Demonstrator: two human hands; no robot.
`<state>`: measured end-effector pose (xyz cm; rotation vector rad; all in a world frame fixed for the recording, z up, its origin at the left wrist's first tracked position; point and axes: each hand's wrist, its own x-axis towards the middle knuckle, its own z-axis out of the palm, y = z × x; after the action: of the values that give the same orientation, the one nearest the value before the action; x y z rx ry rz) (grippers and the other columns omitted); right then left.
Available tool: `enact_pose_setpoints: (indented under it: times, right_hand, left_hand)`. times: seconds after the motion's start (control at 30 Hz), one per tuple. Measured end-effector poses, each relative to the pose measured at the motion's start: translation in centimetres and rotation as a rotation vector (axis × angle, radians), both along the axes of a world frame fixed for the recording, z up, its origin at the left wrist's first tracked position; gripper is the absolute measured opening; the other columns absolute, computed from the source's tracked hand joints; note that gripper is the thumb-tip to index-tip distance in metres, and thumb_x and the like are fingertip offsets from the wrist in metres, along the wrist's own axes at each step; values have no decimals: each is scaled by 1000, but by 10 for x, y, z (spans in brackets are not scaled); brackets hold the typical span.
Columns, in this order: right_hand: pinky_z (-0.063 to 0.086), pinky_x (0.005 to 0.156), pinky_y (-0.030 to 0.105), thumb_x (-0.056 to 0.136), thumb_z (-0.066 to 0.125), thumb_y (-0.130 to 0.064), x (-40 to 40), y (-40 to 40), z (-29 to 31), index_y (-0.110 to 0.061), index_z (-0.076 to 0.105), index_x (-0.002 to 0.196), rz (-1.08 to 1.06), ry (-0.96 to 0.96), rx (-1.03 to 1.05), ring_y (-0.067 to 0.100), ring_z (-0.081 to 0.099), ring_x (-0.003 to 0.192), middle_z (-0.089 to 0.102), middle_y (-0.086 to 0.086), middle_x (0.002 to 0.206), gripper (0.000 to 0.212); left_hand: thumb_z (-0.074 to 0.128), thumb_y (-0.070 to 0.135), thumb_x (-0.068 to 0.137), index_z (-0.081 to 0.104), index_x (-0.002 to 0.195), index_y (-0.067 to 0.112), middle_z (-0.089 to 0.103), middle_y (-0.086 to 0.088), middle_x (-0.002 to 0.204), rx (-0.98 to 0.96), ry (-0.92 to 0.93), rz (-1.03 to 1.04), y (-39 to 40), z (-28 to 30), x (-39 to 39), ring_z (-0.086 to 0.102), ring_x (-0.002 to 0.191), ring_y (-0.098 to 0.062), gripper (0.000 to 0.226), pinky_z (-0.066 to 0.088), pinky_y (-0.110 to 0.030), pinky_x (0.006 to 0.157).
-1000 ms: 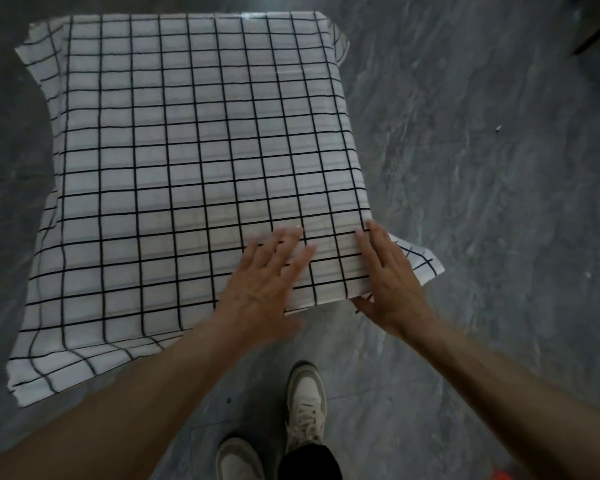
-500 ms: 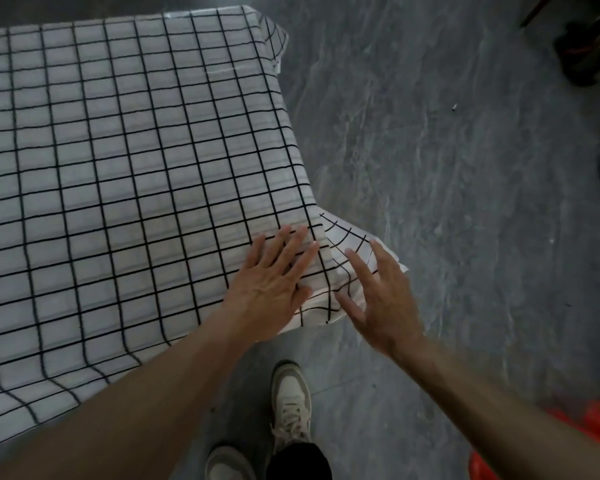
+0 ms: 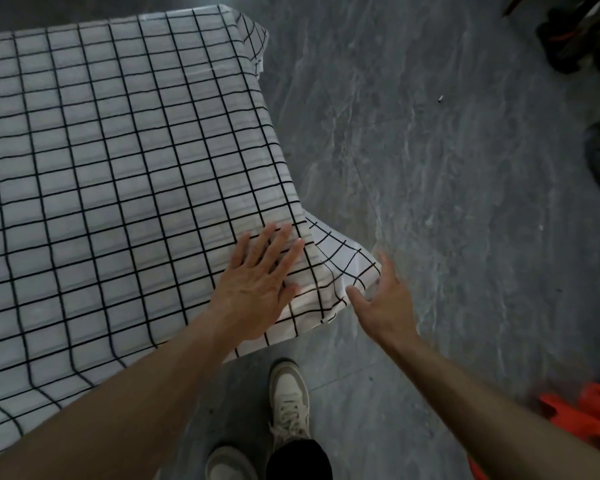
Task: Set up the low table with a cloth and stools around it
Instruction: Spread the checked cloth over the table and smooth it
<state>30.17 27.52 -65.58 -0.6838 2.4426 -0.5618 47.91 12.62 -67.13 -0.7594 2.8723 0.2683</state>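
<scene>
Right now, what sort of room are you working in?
Probably an indoor living or dining space: a grey marble-look tiled floor, a low table under a checked cloth, and something orange plastic at the edge, perhaps a stool.

My left hand presses flat on the checked cloth near its closest corner. My right hand, fingers spread, touches that hanging corner's edge. An orange object lies right of the cloth.
</scene>
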Motion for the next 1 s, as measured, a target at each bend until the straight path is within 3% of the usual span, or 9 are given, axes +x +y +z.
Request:
enact_pose_setpoints:
  times: [0.07,0.13,0.23,0.37,0.47,0.57,0.7,0.87,1.0]
  right_hand:
    - [51,66,23,88,65,-25,2,0,1,-22,24,152,-2,-6,-21,4,61,65,64,-3,72,76]
    - [42,53,16,88,62,-16,4,-1,1,-22,31,149,11,3,-21,4,52,48,54,-5,54,68]
    - [50,58,31,88,58,-9,4,0,0,-22,38,145,-6,-23,-15,10,49,50,51,-3,55,63]
    - [38,51,20,87,58,-8,0,5,-6,-23,45,139,-31,14,-39,4,47,46,49,-7,52,56]
    - [42,48,24,88,61,-10,-2,8,-10,-25,46,137,-56,-30,-78,8,48,44,53,0,52,54]
    - [53,63,37,87,66,-10,-4,14,-16,-19,42,140,-124,-87,-25,18,58,58,63,8,66,59]
    - [43,81,33,84,64,-10,-8,19,-21,-15,41,140,-180,32,123,25,55,101,55,15,121,61]
    - [33,109,29,90,63,-32,5,3,-8,-13,47,140,280,160,-169,20,44,129,49,8,138,55]
    - [18,117,27,86,56,-62,19,-19,-3,-17,20,155,556,81,-124,13,19,147,23,2,160,90]
  left_hand:
    - [5,58,100,-13,156,24,-26,-3,162,1,-3,-2,0,0,0,-26,147,-23,68,-1,-53,121]
    - [3,59,99,-15,155,25,-26,-3,161,0,-8,-3,0,1,0,-27,147,-23,68,-1,-53,121]
    - [3,58,100,-16,155,25,-26,-3,162,-4,-7,-3,0,1,0,-27,147,-23,67,-2,-53,121]
    - [6,58,100,-13,156,24,-24,-3,162,-9,-2,-6,-1,-1,1,-24,148,-24,68,0,-53,121]
    - [8,57,100,-10,156,23,-20,-4,163,-15,9,-8,-1,-2,1,-21,149,-24,67,3,-53,121]
    - [10,56,101,-8,157,23,-18,-4,164,-18,17,-7,0,-3,1,-19,150,-24,67,4,-53,121]
    - [12,57,101,-7,157,23,-17,-4,164,-20,21,-9,-1,-5,1,-18,150,-24,68,5,-54,121]
    - [12,57,101,-5,157,22,-16,-4,164,-26,22,-10,0,-5,2,-17,150,-25,69,6,-54,121]
    - [14,58,101,-6,157,23,-16,-4,164,-21,22,-12,0,-3,1,-18,150,-25,69,5,-54,121]
